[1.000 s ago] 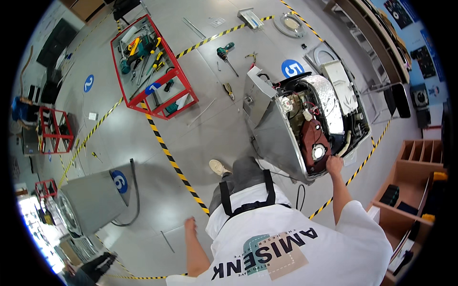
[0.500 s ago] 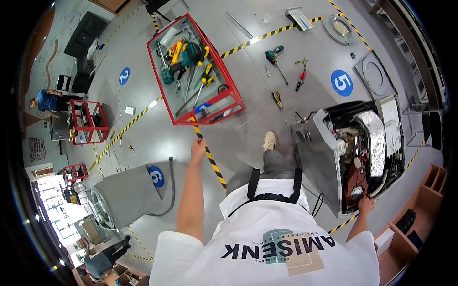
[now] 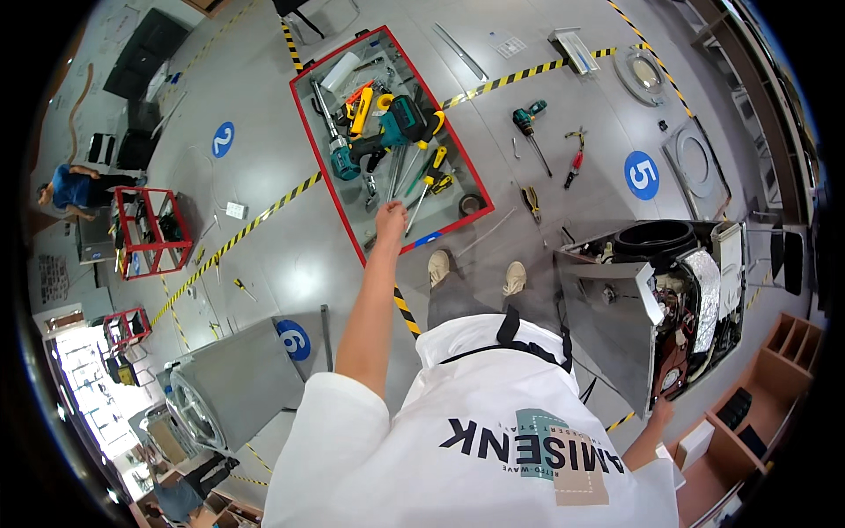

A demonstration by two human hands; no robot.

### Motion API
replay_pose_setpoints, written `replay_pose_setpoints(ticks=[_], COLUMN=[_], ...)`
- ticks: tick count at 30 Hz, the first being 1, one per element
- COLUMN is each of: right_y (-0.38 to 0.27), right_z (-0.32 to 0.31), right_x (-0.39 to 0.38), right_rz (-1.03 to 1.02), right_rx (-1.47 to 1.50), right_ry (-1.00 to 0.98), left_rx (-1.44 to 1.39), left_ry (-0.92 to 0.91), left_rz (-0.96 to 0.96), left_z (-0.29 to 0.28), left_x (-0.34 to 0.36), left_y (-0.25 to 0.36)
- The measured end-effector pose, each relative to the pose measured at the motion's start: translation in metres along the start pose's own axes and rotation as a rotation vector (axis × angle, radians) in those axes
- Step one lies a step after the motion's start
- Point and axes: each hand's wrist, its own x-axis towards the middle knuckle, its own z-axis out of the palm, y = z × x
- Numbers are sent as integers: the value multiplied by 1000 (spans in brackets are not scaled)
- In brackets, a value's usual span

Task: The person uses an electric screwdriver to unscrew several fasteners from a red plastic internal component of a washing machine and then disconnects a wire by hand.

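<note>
My left hand (image 3: 391, 220) is over the near end of a red-framed tool cart (image 3: 482, 189), fingers curled together; whatever they may hold is too small to make out. Close beside it lies a screwdriver (image 3: 437, 160) with a yellow-and-black handle. Deeper in the tray are a teal-and-black power tool (image 3: 405, 121), a teal-headed long tool (image 3: 343, 161), a yellow tool (image 3: 360, 111) and a roll of tape (image 3: 471, 205). At the right, my right hand (image 3: 662, 410) is by the lower corner of an opened grey washing machine (image 3: 607, 295); its fingers are too small and blurred to read.
On the floor beyond lie a cordless drill (image 3: 529, 117), red-handled pliers (image 3: 575, 160), yellow-and-black pliers (image 3: 531, 204) and a grey panel with a round opening (image 3: 695, 163). Another grey machine (image 3: 233, 383) stands left. Wooden shelving (image 3: 748, 431) is at lower right. Two people are farther left.
I have moved nearer the cart, and my left hand has gone from short of it to over its tray. My right hand has shifted down along the washing machine's near edge. Both my shoes now show.
</note>
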Motion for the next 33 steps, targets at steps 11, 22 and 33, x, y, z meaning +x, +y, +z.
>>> replay_pose_setpoints(ticks=[11, 22, 33], right_y=[22, 32, -32], right_z=[22, 70, 56], right_x=[-241, -339, -407], right_rz=[276, 524, 689], right_rx=[413, 405, 465], right_ry=[-217, -332, -469], left_rx=[-514, 615, 1417], left_ry=[-145, -61, -232], left_rz=[-464, 470, 518], left_z=[-28, -52, -4], left_x=[146, 135, 7], left_y=[40, 3, -15])
